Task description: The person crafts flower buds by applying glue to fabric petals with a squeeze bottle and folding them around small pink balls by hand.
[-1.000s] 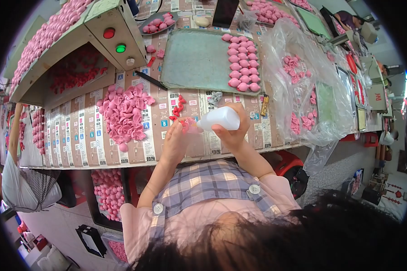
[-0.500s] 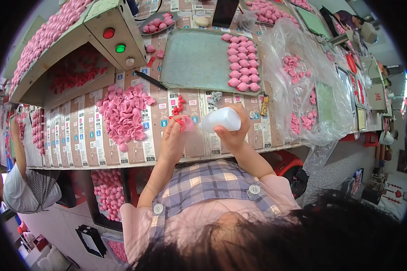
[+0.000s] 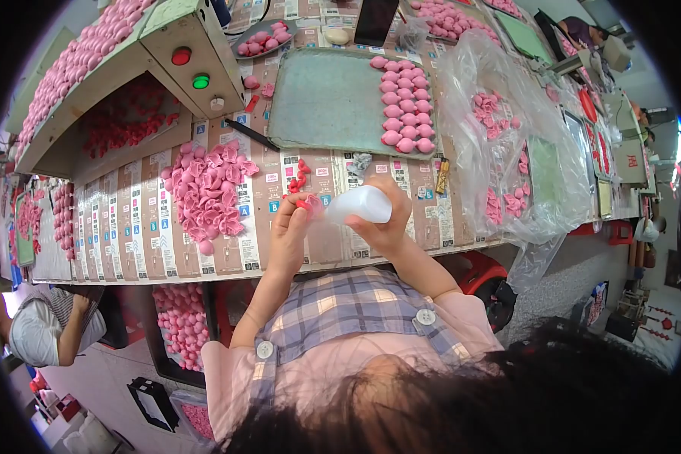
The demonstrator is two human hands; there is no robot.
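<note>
Bordering far left: co-worker's sleeve (image 3: 38,333), just off the table's front edge.
Table (image 3: 117,227): running left to right, front edge close to the apron (image 3: 348,303).
Machine (image 3: 174,34): standing back left, near corner close to the petals; red button (image 3: 181,55) above green button (image 3: 200,81).
Petals (image 3: 208,193): heaped in from the front edge, a strip of table separating them from the left hand (image 3: 286,227).
Black handle (image 3: 251,135): lying aslant, one end at the tray's near left corner.
Left hand: raised over the table, fingertips pinched together on a pink cup (image 3: 315,206).
Red bits (image 3: 300,175): lying between left hand and tray.
Tray (image 3: 318,98): rim beyond both hands; buds (image 3: 407,106) in columns along the right side, room leftward to the rim.
Bottle (image 3: 362,203): tilted, tip toward the cup; cannot tell whether touching.
Right hand (image 3: 391,216): clamped around the bottle.
Gold tube (image 3: 442,176): just below the tray's near right corner.
Bag (image 3: 469,170): spread right of the tray, drooping over the front edge, limiting room there.
Print: blue squares (image 3: 202,129), reading A around the petals, B beside the left hand, B again right of the right hand; finer text too small to read.
Red mark (image 3: 632,161): far right, unreadable.
</note>
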